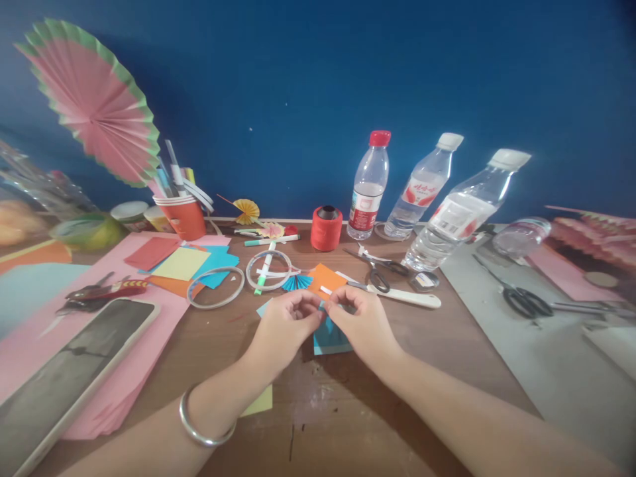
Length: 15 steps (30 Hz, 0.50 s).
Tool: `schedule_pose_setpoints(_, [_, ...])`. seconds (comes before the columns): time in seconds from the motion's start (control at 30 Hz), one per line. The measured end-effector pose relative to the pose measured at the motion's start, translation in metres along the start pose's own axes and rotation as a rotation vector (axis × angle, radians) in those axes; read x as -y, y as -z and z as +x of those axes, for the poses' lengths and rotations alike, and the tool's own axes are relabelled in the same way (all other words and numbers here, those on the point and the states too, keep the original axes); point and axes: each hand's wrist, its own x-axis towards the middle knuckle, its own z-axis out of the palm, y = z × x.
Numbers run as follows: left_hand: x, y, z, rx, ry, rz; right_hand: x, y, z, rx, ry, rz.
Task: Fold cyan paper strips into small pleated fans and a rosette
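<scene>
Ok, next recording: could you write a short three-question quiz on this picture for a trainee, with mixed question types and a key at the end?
1. Multiple choice: in the picture, what stands directly left of the red-capped bottle?
A) a white-capped bottle
B) the red roll
C) the phone

2. True or false: the silver bangle is worn on the left forearm.

3. Fill in the colour: between the left hand and the right hand, nearer the camera than the orange piece, shows a ____ piece of paper.

Key: 1 B; 2 true; 3 blue.
</scene>
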Motion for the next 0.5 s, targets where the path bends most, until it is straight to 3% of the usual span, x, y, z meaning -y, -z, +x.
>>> schedule_pose_setpoints(0.5, [-0.0023, 0.0000, 0.0002, 0.005, -0.009, 0.016, -0.0001, -0.0006, -0.0003, -0.001, -0.015, -0.006])
